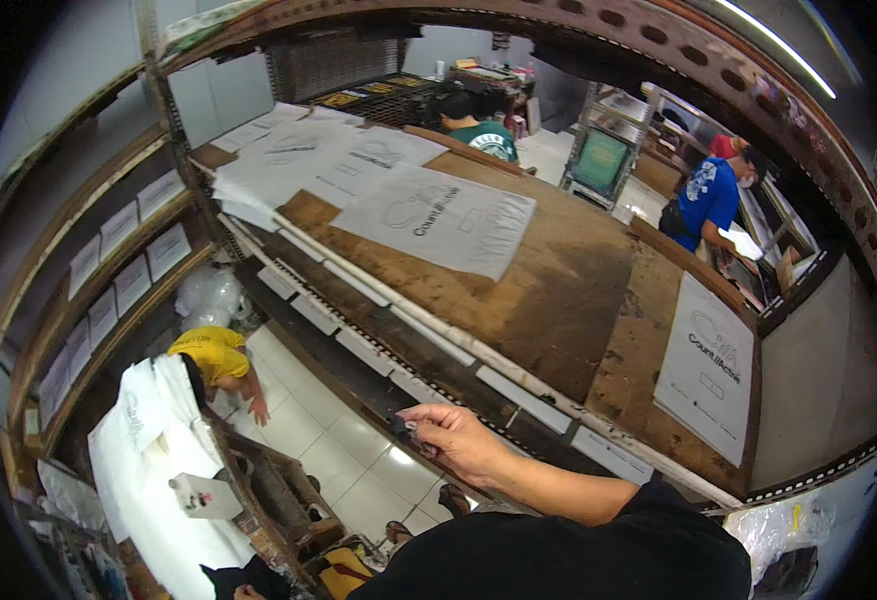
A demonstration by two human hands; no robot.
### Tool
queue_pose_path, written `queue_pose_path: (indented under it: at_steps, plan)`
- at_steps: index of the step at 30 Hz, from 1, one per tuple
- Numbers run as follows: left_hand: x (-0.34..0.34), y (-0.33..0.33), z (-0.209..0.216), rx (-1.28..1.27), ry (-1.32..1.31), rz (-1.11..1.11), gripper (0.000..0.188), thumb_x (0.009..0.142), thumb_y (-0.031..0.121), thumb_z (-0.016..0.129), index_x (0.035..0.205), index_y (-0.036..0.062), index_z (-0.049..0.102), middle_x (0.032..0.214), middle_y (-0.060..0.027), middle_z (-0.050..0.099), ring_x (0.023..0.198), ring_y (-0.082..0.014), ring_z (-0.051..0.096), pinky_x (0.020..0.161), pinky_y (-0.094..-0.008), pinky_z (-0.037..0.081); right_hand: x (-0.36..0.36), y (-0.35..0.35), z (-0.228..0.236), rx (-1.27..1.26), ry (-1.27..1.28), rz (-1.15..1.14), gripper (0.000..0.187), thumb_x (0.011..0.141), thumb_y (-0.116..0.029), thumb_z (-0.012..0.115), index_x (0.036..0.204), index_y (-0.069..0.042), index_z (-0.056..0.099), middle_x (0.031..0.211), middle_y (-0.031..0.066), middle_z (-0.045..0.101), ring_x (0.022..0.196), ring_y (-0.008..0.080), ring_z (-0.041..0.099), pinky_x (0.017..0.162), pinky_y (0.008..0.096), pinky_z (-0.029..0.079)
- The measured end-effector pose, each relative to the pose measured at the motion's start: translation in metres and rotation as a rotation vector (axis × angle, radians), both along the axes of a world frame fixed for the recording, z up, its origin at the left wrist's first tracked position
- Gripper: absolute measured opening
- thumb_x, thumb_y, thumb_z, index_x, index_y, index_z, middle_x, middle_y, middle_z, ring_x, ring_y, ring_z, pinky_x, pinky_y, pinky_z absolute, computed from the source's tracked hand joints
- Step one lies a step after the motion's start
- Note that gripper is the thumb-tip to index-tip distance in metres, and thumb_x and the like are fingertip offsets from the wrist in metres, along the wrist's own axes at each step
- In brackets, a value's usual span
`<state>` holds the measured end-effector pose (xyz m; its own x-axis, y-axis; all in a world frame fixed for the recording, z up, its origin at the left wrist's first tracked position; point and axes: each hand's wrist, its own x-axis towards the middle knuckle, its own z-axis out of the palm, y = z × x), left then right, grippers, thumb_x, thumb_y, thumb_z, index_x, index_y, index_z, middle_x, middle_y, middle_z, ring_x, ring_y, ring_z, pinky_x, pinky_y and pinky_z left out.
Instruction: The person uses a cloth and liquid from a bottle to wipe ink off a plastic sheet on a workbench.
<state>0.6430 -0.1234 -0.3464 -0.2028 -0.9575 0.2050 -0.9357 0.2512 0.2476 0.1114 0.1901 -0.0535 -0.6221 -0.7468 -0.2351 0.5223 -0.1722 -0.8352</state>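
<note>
In front of me, my right hand (453, 440) is closed, thumb against fingers, round a small dark object (401, 428) whose kind I cannot make out. It hovers just off the front edge of a stained brown shelf board (578, 320). White printed sheets (443, 220) lie on that board, several overlapping at the left. Another printed sheet (703, 370) rests at its right end. At the bottom left, a sliver of my left hand (248, 593) shows beside black cloth (243, 575); its fingers are hidden.
A person in yellow (213, 355) bends down at the left. Near them, a pale box (205, 497) sits on white sheets (148, 430). Curved side shelves (108, 270) hold more sheets. Beyond the board are people in green (483, 138) and blue (706, 200). A perforated metal beam (698, 50) crosses above.
</note>
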Motion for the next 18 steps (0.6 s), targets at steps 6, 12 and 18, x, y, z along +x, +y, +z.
queue_pose_path:
  at_steps: [6,12,18]
  plan:
    - [-0.001,-0.008,0.02,0.048,-0.19,0.065,0.028,0.092,0.028,0.065,0.108,0.0047,0.072,0.105,-0.0237,0.068,0.096,-0.043,0.065,0.086,-0.0513,0.052,-0.024,0.036,-0.008,0.031,-0.008,-0.021,0.026,0.097,-0.001,0.061,0.123,0.0,0.068,0.096,-0.0011,0.063,0.07,0.0045,0.046,0.062,0.0206,0.04]
    - [0.019,-0.018,0.018,0.127,-0.206,0.098,0.029,0.094,0.027,0.063,0.109,0.0043,0.072,0.103,-0.0262,0.068,0.096,-0.0454,0.064,0.085,-0.0535,0.051,-0.017,0.057,-0.008,0.08,0.007,-0.012,0.029,0.096,-0.001,0.061,0.124,0.0,0.068,0.09,-0.0019,0.062,0.068,0.0047,0.045,0.061,0.0213,0.039]
    - [0.035,-0.048,0.001,0.015,0.001,-0.177,0.021,0.09,0.017,0.067,0.099,-0.0021,0.066,0.094,-0.0235,0.063,0.091,-0.044,0.061,0.083,-0.0504,0.047,0.01,0.061,-0.003,0.085,0.056,-0.086,0.027,0.095,-0.007,0.064,0.121,-0.006,0.071,0.088,-0.0062,0.063,0.07,0.0039,0.046,0.064,0.0209,0.04]
